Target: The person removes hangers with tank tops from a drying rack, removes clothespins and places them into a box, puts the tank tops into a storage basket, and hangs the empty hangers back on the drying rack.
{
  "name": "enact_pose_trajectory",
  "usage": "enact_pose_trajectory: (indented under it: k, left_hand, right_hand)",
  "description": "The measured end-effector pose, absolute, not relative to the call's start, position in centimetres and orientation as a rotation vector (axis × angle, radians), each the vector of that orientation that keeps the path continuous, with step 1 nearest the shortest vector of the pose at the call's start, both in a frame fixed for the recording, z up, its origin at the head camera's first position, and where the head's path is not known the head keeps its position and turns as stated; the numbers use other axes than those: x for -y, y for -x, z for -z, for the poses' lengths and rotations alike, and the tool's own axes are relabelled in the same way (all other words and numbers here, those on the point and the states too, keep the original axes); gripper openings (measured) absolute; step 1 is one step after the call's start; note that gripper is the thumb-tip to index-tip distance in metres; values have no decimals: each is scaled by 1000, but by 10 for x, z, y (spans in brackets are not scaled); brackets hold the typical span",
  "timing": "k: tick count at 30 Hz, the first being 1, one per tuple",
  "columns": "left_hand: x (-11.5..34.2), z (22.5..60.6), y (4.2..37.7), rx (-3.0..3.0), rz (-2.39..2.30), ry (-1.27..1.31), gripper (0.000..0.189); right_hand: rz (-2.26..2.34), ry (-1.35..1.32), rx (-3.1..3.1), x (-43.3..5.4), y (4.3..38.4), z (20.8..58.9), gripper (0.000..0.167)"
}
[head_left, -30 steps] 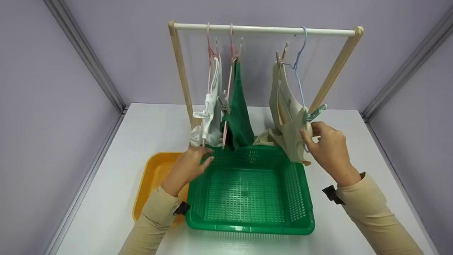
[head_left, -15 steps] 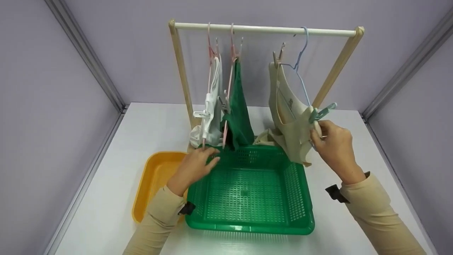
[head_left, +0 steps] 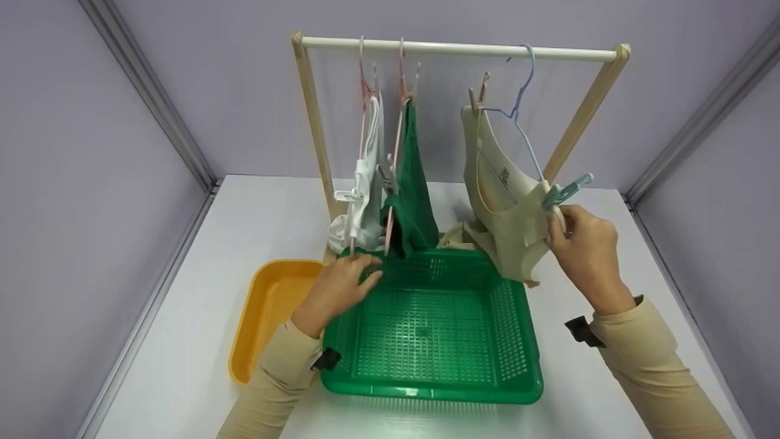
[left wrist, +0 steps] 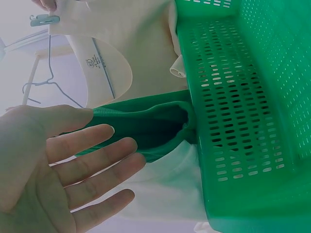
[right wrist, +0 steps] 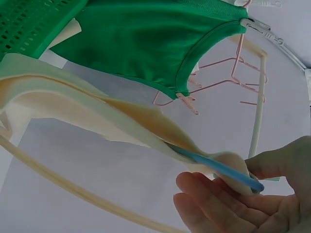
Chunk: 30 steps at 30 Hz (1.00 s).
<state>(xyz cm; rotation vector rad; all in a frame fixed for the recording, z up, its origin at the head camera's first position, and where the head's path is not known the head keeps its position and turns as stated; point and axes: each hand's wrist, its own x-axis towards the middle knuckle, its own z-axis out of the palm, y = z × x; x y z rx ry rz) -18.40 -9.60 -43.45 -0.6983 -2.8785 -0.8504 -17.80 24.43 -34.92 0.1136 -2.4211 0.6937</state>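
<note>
At the right of the head view, a beige tank top (head_left: 512, 235) hangs on a blue hanger (head_left: 529, 137). My right hand (head_left: 588, 250) pinches its near shoulder strap around the hanger's end, thumb opposite fingers in the right wrist view. A pale green clothespin (head_left: 570, 190) sits just above the fingers; a brown clothespin (head_left: 479, 102) clips the far strap. My left hand (head_left: 341, 288) holds nothing, fingers apart in the left wrist view. It hovers by the basket's far left corner, below a white garment (head_left: 367, 189). A green garment (head_left: 417, 189) hangs beside the white one.
A wooden rack with a white rod (head_left: 451, 47) stands at the back. Pink hangers (head_left: 402, 76) carry the white and green garments. In front lies a green perforated basket (head_left: 426, 390), with an orange tray (head_left: 241, 341) to its left. Panel walls (head_left: 91, 213) enclose the table.
My right hand has drawn the tank top's near strap and clothespin to the right, turning the blue hanger. My left hand has shifted slightly right.
</note>
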Motion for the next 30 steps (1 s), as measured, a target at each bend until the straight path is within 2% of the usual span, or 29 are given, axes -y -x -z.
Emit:
enact_pose_trajectory:
  k: [18, 30]
  left_hand:
    - [86, 440, 181, 2912, 878, 754, 28]
    - [83, 440, 182, 2935, 875, 767, 29]
  right_hand:
    - [-569, 130, 2363, -257, 188, 353, 27]
    - [-546, 263, 2361, -272, 203, 361, 24]
